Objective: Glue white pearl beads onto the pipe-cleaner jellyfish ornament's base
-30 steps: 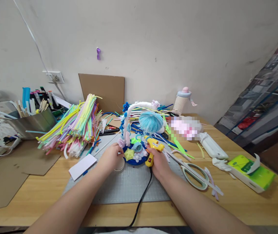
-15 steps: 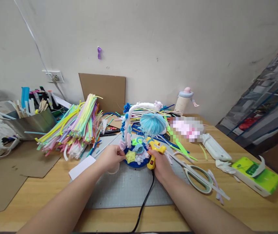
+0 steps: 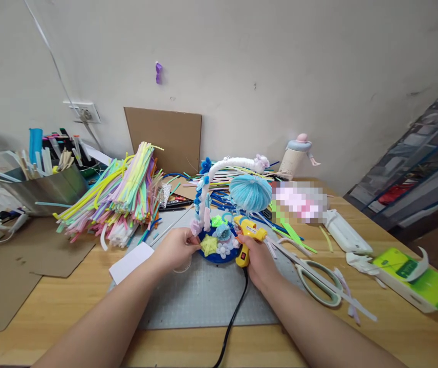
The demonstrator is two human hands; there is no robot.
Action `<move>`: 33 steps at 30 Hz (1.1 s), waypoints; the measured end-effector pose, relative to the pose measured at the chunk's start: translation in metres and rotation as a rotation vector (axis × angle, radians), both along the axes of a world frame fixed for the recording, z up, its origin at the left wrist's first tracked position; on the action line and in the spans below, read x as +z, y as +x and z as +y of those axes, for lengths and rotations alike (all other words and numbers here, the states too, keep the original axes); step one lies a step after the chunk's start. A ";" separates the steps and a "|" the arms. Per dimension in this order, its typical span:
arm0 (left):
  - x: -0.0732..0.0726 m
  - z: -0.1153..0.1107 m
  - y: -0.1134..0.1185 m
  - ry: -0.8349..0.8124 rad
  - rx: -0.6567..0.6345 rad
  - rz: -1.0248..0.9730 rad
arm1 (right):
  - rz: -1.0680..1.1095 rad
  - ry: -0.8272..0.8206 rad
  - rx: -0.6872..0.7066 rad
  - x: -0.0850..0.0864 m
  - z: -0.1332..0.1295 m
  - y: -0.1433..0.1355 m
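Note:
A fuzzy pipe-cleaner lamp model stands on a round dark blue base [image 3: 215,258] on the grey cutting mat [image 3: 199,306]. Its white curved post [image 3: 205,191] has blue flowers along it, and a ribbed light-blue shade [image 3: 250,193] hangs from the arm. On the base sit a yellow star [image 3: 209,246], a white flower [image 3: 223,250] and other small fuzzy pieces. My left hand [image 3: 175,249] is closed, its fingertips pinching the base's left edge beside the star. In my right hand [image 3: 259,258] is a yellow glue gun [image 3: 244,253], held at the base's right side; its nozzle is hard to make out.
A thick bundle of pipe cleaners [image 3: 127,199] lies left, beside a metal holder [image 3: 50,191] of sticks. Scissors [image 3: 321,286], a white strip and a green packet [image 3: 414,278] lie right. A bottle [image 3: 294,157] stands at the back. The gun's black cord [image 3: 232,317] crosses the mat's front.
The view has shifted slightly, so most things on the table sit a little further right. Both hands keep their holds on the base and the glue gun.

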State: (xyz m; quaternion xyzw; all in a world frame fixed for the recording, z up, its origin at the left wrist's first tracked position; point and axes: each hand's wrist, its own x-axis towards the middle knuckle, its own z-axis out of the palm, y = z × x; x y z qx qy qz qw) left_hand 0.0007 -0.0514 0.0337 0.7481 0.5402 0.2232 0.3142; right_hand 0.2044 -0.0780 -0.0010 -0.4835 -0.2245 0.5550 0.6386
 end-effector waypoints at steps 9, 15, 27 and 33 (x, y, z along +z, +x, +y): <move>-0.003 0.001 -0.004 0.002 -0.039 -0.017 | -0.039 -0.027 -0.004 -0.006 0.002 0.001; -0.005 0.002 -0.006 -0.004 -0.042 -0.050 | -0.040 -0.011 0.009 -0.003 0.000 0.000; -0.005 0.002 -0.015 -0.005 -0.129 -0.116 | -0.023 -0.015 -0.017 -0.007 0.003 0.002; -0.002 -0.002 -0.014 0.063 -0.090 -0.073 | 0.010 -0.055 -0.056 -0.003 -0.002 0.008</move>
